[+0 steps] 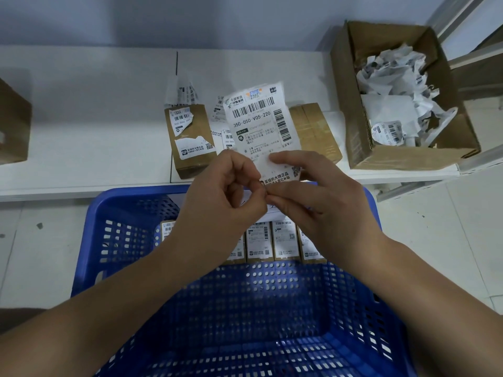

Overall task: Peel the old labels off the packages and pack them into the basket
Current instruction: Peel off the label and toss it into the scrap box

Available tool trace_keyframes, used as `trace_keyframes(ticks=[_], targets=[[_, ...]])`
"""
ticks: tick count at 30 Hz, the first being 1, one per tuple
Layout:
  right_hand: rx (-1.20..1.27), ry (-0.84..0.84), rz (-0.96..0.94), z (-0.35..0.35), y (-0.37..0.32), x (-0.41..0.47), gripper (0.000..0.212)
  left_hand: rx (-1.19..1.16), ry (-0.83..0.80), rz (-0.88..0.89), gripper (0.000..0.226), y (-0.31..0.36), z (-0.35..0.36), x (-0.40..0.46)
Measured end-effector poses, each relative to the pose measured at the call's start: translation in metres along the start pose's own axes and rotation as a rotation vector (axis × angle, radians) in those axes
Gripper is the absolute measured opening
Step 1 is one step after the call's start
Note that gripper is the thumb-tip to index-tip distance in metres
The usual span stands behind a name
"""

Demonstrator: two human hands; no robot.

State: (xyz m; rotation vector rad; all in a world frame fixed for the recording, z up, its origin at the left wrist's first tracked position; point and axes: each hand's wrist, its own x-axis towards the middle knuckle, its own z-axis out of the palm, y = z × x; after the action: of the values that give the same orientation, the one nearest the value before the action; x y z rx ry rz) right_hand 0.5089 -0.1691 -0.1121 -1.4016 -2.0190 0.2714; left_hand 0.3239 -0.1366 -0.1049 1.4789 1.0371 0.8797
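A peeled white shipping label (260, 126) stands upright above the far rim of the blue basket (114, 240). My left hand (226, 183) pinches its lower edge with thumb and forefinger. My right hand (321, 197) pinches the same edge, thumb in front of the paper. On the white shelf (89, 131) behind lies a brown package (190, 142) with a half-torn label, and another brown package (315, 131) partly hidden by the held label. Several labelled packages (272, 240) stand in a row inside the basket.
An open cardboard box (402, 156) full of crumpled peeled labels sits on the shelf at the right. Another cardboard box (12, 123) is at the left edge. Loose label scraps (181, 91) lie behind the packages. A metal rack (468, 63) stands at the right.
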Motion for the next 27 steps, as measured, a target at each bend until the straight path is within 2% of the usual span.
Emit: trace_keyframes(ticks=[9, 18, 27], targets=[[0.097, 0.015, 0.066, 0.0, -0.007, 0.001, 0.018, 0.016, 0.031, 0.044, 0.026, 0.001, -0.001, -0.002], [0.277, 0.044, 0.262, 0.001, -0.015, 0.002, 0.009, 0.154, 0.027, 0.134, 0.031, 0.001, -0.002, -0.003], [0.416, 0.058, 0.378, 0.003, -0.019, 0.001, 0.009, 0.257, 0.029, 0.174, 0.025, 0.006, -0.002, -0.004]])
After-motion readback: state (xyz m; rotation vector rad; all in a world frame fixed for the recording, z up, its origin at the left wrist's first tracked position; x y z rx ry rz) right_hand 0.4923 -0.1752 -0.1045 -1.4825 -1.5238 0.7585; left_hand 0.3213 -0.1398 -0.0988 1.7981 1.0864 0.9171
